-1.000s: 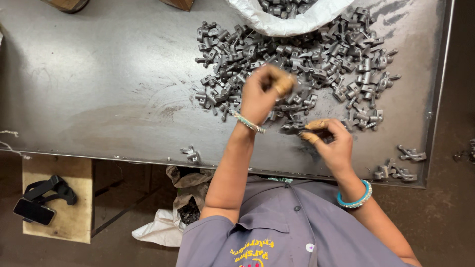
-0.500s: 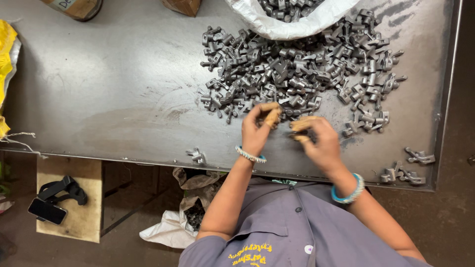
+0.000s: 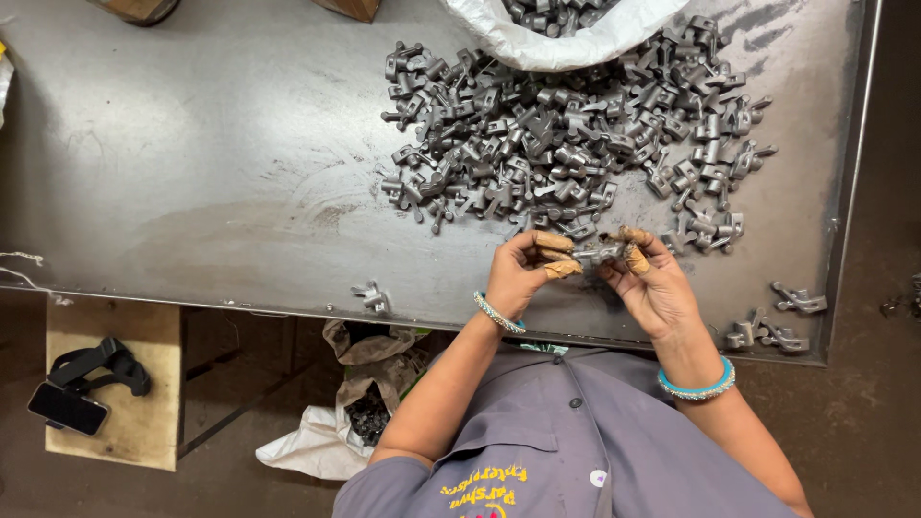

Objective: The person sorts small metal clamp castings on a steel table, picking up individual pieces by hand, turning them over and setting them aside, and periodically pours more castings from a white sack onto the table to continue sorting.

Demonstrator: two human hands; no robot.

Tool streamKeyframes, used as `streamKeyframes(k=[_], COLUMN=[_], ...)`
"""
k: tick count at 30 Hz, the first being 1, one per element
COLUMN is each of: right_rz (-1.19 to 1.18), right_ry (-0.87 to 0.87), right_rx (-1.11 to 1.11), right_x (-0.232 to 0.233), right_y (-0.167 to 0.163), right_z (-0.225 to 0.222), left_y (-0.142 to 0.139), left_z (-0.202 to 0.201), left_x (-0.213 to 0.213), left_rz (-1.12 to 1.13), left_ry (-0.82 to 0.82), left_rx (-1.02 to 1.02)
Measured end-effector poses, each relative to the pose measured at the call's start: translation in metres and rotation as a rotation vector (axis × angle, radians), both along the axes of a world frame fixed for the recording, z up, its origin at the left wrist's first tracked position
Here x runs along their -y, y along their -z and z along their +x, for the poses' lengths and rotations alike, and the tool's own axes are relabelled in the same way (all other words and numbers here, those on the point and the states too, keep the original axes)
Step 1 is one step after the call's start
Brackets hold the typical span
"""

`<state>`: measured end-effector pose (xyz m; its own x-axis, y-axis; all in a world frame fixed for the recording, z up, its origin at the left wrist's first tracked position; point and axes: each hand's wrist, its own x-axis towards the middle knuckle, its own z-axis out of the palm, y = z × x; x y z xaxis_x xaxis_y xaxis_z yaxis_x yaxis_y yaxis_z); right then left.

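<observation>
A small grey metal part (image 3: 597, 254) is held just above the near edge of the desk (image 3: 192, 192), pinched between both hands. The left hand (image 3: 523, 273) grips one end with its wrapped fingertips (image 3: 561, 270); the right hand (image 3: 652, 283) clasps the other end, its fingertips also covered in brownish wrapping. Both hands are closed on the same piece, so it hangs level between them, just clear of the pile of parts (image 3: 566, 144).

To handle this well, the grip looks best kept on the ends, so the middle of the part shows to the eye and can be turned over without slipping. The wrapped tips probably dull the feel, so a firm pinch matters.

Beyond the pile, a white sack (image 3: 566, 38) spills more parts. A few stray pieces (image 3: 777, 321) lie apart near the right corner, and one (image 3: 372, 295) at the front edge.
</observation>
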<state>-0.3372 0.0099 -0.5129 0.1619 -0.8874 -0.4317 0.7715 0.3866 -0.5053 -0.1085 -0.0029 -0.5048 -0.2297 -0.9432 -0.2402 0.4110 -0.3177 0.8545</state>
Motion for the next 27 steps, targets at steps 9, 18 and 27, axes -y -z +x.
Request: streamKeyframes(k=[9, 18, 27], right_rz=[-0.097, -0.641, -0.858], right_ry=[-0.047, -0.191, -0.251], right_rx=[-0.331, -1.523, -1.761], right_x=[-0.009, 0.007, 0.006], right_y=[-0.009, -0.066, -0.072], right_z=[0.015, 0.057, 0.057], left_y=[0.022, -0.015, -0.069], left_z=[0.002, 0.080, 0.202], left_x=[-0.012, -0.022, -0.058], left_rz=[-0.036, -0.058, -0.318], left_ry=[0.029, -0.143, -0.753], left_rx=[0.070, 0.565, 1.794])
